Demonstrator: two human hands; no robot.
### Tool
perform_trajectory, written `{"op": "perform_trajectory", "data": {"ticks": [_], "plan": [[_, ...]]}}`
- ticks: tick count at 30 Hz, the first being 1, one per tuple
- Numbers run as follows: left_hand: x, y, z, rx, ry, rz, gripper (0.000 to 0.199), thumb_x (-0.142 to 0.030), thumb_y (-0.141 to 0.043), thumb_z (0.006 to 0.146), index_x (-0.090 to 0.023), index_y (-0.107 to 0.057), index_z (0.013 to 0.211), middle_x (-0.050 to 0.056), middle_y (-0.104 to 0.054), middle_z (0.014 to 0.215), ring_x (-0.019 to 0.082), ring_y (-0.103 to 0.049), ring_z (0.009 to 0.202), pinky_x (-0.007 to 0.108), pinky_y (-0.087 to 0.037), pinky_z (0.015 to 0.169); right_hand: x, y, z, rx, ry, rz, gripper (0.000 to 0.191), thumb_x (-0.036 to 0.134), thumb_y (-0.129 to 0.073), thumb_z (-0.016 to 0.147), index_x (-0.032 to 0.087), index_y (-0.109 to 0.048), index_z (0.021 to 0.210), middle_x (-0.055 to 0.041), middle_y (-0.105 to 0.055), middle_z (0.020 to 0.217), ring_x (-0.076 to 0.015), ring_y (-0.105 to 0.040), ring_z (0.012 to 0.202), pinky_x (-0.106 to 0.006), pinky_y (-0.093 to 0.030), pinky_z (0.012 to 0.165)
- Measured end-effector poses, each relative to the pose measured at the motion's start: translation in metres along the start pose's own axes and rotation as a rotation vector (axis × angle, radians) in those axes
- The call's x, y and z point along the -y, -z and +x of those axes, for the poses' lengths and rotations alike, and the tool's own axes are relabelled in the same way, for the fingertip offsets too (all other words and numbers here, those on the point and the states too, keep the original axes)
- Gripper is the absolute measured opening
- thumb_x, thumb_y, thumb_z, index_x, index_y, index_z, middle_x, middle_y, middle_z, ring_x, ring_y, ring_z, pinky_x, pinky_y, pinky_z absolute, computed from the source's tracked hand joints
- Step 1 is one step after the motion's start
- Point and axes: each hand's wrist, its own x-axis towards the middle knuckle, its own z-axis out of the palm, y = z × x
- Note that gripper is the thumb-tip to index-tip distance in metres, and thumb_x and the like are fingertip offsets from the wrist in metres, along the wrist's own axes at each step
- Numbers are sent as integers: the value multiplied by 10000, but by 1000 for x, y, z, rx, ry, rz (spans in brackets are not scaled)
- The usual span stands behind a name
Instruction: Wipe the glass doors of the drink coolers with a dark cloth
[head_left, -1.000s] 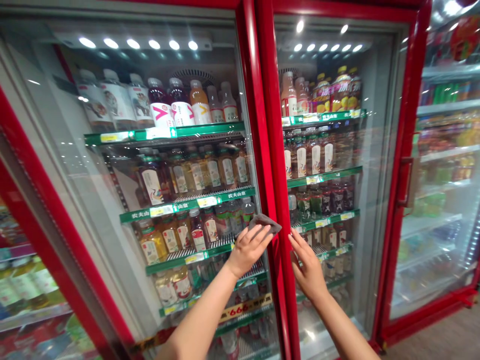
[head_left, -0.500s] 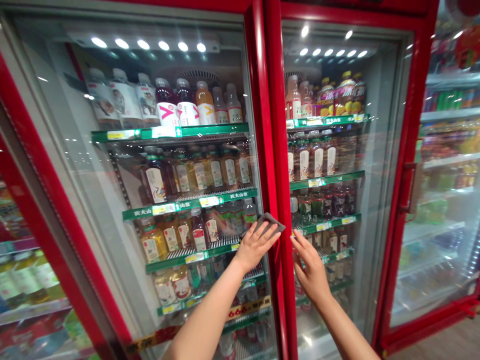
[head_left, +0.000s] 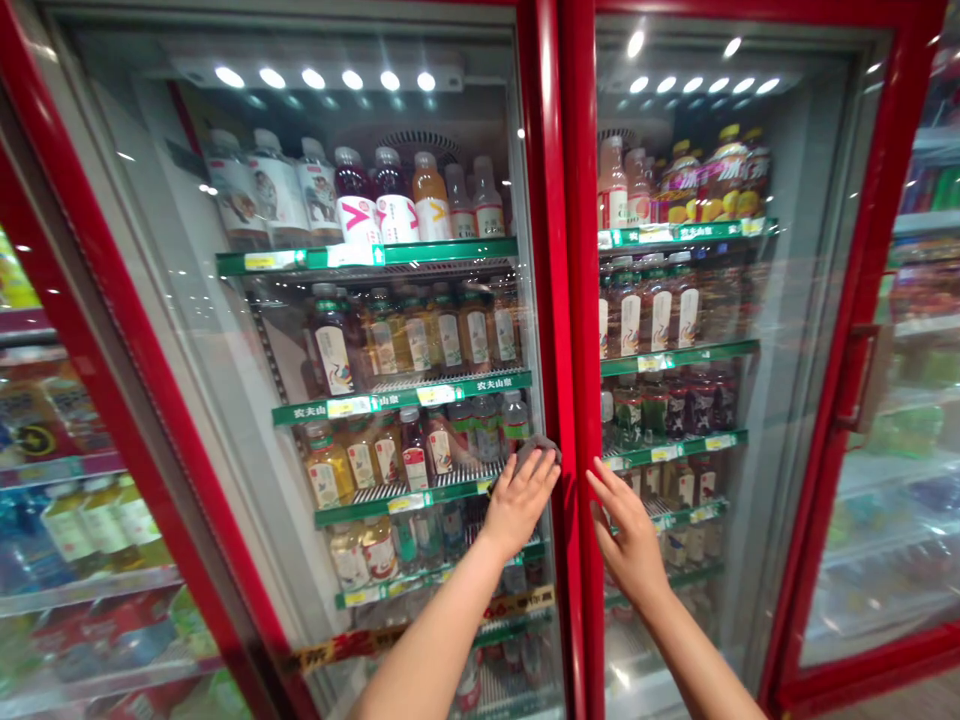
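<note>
My left hand lies flat over a grey cloth, its fingers pressing the cloth against the glass door close to the red door frame. Most of the cloth is hidden under the fingers. Across the seam, my right hand is held with fingers stretched out and nothing in it. Its fingertips are beside the inner edge of the right door's red frame; whether they touch it I cannot tell.
Behind the glass, green-edged shelves hold rows of drink bottles. A handle sticks out at the right door's far edge. More lit coolers stand on both sides, with drink bottles on the left.
The view has shifted, so the coolers sit further right and more of the left one shows. My left hand remains on the cloth, which is slightly more covered. My right hand stays by the frame.
</note>
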Motion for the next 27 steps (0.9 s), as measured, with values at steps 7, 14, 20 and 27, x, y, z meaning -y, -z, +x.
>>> {"op": "perform_trajectory", "data": {"ticks": [7, 14, 20, 27], "plan": [[26, 14, 0, 65, 167, -1, 707, -202, -615, 912, -280, -372, 1572, 1, -308, 1664, 214, -152, 1584, 497, -114, 1314, 4, -6, 3, 24, 10, 17, 552, 149, -467, 959, 339, -539, 1472, -70, -554, 1515, -270, -537, 1387, -522, -505, 1111], [1, 11, -20, 87, 159, 16, 680, -190, -597, 918, -278, -396, 1561, -24, -264, 1673, 212, -66, 1592, 502, -100, 1317, 5, -16, -1, 49, 29, 16, 548, 142, -457, 971, 332, -528, 1479, -83, -553, 1515, -263, -528, 1397, -531, -491, 1123], [59, 29, 11, 47, 336, -32, 793, -191, -622, 903, -307, -276, 1607, 8, -283, 1668, 222, -103, 1587, 519, -118, 1312, 5, -29, 2, 124, 50, 39, 643, 90, -432, 956, 341, -427, 1549, -66, -457, 1594, -252, -419, 1478, -525, -464, 1154], [28, 25, -52, 47, 400, -22, 829, -198, -656, 875, -262, -280, 1611, 49, -273, 1668, 254, -59, 1588, 520, -162, 1300, -2, -34, -5, 205, -21, 30, 681, 92, -397, 973, 334, -308, 1603, -72, -352, 1653, -228, -364, 1504, -464, -460, 1160]]}}
